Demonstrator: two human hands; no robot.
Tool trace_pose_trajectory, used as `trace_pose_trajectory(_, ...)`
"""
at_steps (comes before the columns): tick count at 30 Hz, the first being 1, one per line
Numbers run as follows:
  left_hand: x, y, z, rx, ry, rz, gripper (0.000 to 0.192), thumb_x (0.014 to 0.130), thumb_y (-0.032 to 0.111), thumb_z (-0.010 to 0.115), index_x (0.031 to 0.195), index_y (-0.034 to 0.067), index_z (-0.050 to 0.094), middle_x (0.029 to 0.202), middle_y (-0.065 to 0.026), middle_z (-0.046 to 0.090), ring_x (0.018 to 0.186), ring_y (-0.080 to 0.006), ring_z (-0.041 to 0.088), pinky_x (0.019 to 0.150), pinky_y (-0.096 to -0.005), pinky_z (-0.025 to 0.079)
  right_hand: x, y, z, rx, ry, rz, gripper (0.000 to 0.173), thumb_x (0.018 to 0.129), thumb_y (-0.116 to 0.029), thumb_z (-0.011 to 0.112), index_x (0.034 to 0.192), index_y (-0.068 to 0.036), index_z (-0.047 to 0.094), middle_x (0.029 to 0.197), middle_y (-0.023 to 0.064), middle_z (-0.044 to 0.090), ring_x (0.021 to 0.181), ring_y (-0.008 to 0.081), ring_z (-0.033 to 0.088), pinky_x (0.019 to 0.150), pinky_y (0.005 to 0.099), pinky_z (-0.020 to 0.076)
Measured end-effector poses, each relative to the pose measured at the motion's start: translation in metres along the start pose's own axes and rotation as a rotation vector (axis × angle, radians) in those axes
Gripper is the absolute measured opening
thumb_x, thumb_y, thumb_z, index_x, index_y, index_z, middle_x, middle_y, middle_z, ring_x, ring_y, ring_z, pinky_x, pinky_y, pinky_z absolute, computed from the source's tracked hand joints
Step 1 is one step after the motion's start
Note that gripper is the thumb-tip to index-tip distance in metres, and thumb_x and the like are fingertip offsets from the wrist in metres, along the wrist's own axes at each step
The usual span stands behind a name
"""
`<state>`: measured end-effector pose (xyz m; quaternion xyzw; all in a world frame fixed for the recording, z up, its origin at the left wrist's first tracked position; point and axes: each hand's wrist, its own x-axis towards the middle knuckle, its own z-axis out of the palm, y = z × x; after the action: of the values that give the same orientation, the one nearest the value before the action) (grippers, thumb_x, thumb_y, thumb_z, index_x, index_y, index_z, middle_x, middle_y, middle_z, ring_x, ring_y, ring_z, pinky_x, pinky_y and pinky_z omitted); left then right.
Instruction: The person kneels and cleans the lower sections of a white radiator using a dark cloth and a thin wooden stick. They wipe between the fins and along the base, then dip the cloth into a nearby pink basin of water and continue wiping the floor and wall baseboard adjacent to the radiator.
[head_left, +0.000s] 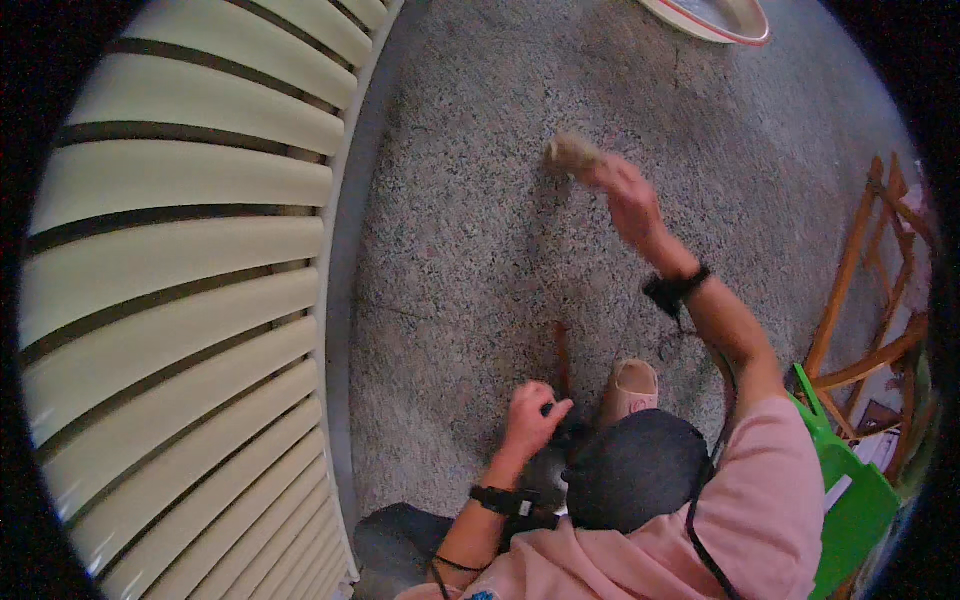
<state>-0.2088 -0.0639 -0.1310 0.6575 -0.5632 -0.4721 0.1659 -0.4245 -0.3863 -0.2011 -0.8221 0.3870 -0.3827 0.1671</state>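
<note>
My right hand (630, 199) reaches out over the speckled stone floor (465, 225), its fingers closed on one end of a blurred, tan-grey thing (571, 155) that may be a cloth or a brush. Near my knees, my left hand (531, 420) is half curled above the floor; whether something small and dark lies in its fingers is unclear. A thin brown stick-like thing (562, 360) shows just beyond it. Both wrists wear black bands. A pink slipper (636, 386) is on my foot, in front of my dark-clad knee.
A cream slatted radiator or bench (180, 180) runs down the left side. At the top right stands a red-rimmed basin (720, 22). A wooden folding frame (847, 277) and a green plastic object (855, 502) are close on my right.
</note>
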Motion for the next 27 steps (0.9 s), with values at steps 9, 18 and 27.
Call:
trace_pose_trajectory(9,0.027,-0.004,0.057,0.398,-0.076,-0.390,0.034,0.087,0.037,0.063,0.098,0.005,0.059,0.077,-0.0197,0.068,0.075,-0.0413,0.067,0.066,-0.0548,0.052,-0.144,-0.067,-0.035,-0.070,-0.875,-0.184,0.045,0.080,-0.019,0.065,0.125,-0.016,0.059,0.148,0.0124,0.041,0.143,0.0356,0.030,0.114,0.0577,0.0239)
trace_pose_trajectory(18,0.041,0.020,-0.002,0.132,0.038,-0.284,0.030,0.084,0.032,0.064,0.096,0.005,0.066,0.082,-0.0134,0.068,0.081,-0.0407,0.065,0.071,-0.0493,0.051,0.032,0.047,-0.004,0.243,-0.107,0.537,0.033,0.091,-0.006,0.055,0.122,-0.006,0.063,0.130,0.0153,0.059,0.129,0.0298,0.050,0.108,0.0378,0.0383)
trace_pose_trajectory(27,0.048,0.067,-0.078,-0.368,-0.115,-0.128,0.022,0.084,0.021,0.069,0.097,0.003,0.065,0.090,-0.0067,0.069,0.087,-0.0202,0.067,0.080,-0.0335,0.051,0.017,-0.054,-0.061,0.404,0.365,0.874,0.037,0.087,0.000,0.052,0.121,-0.005,0.067,0.109,0.0045,0.070,0.093,0.0118,0.062,0.083,0.0273,0.0489)
